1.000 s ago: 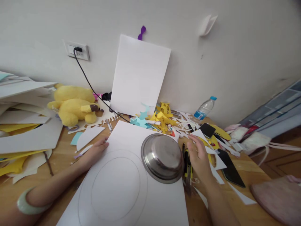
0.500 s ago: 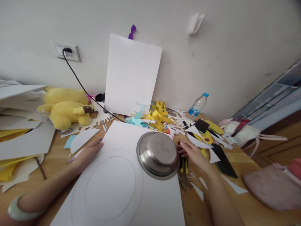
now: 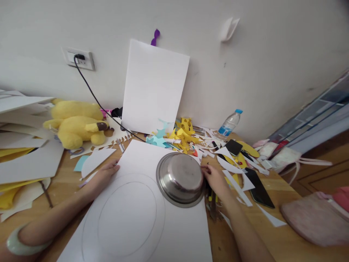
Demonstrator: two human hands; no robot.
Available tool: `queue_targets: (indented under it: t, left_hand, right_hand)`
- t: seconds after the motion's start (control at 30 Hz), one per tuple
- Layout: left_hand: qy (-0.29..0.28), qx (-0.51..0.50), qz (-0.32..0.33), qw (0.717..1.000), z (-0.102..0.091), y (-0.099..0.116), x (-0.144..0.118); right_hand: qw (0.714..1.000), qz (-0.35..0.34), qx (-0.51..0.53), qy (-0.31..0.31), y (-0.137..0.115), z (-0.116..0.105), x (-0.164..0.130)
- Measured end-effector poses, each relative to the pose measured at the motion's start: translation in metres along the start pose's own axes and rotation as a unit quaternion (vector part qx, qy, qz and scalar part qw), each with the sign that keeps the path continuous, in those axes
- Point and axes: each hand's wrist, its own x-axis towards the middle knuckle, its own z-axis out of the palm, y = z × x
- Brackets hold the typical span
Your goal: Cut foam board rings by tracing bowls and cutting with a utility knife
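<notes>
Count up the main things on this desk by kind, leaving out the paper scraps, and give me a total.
Metal bowl: 1
Yellow plush toy: 1
Water bottle: 1
Black phones: 2
Big white sheets, one flat, one leaning: 2
Total: 7

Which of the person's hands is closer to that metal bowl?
The right hand: it is at the bowl's right rim. The left hand rests on the paper's left edge, well apart from it.

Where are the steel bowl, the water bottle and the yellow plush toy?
steel bowl (image 3: 180, 177): head view, upturned base.
water bottle (image 3: 229, 124): head view, clear body near the label.
yellow plush toy (image 3: 75, 123): head view, its body.
</notes>
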Motion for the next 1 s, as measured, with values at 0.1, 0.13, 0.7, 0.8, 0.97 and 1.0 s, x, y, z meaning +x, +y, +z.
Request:
queue_targets:
  t: [0.1,0.13,0.7,0.8,0.97,1.0]
  left_hand:
    - [0.003,0.029,-0.002,1.0,0.001,0.004,-0.003]
    - [0.004,0.037,-0.002,0.999,0.002,0.005,-0.004]
    - [-0.042,-0.001,-0.024,0.999,0.005,0.004,-0.003]
    - [-0.044,-0.001,-0.027,0.999,0.007,0.007,-0.005]
    - [-0.039,0.008,-0.027,0.999,0.008,0.009,-0.006]
    - [-0.041,0.008,-0.025,0.999,0.008,0.009,-0.006]
  right_hand:
    - [0.999,-0.003,-0.034,0.025,-0.01,0.003,-0.001]
    - [0.999,-0.004,-0.043,0.032,-0.014,0.004,-0.002]
    - [0.993,0.019,-0.113,0.006,-0.019,-0.013,-0.011]
    - [0.991,0.011,-0.133,0.029,-0.02,-0.007,-0.011]
    - [0.99,-0.009,-0.134,0.05,-0.019,-0.001,-0.011]
    - [0.989,-0.012,-0.136,0.055,-0.018,0.0,-0.011]
